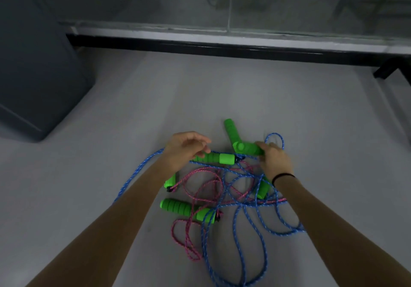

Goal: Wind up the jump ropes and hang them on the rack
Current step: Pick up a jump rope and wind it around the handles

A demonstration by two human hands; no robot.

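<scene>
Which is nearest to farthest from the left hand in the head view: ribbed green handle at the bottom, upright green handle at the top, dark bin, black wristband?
From the left hand:
1. Upright green handle, just right of it.
2. Ribbed green handle, below it.
3. Black wristband, on the right wrist.
4. Dark bin, far left.
</scene>
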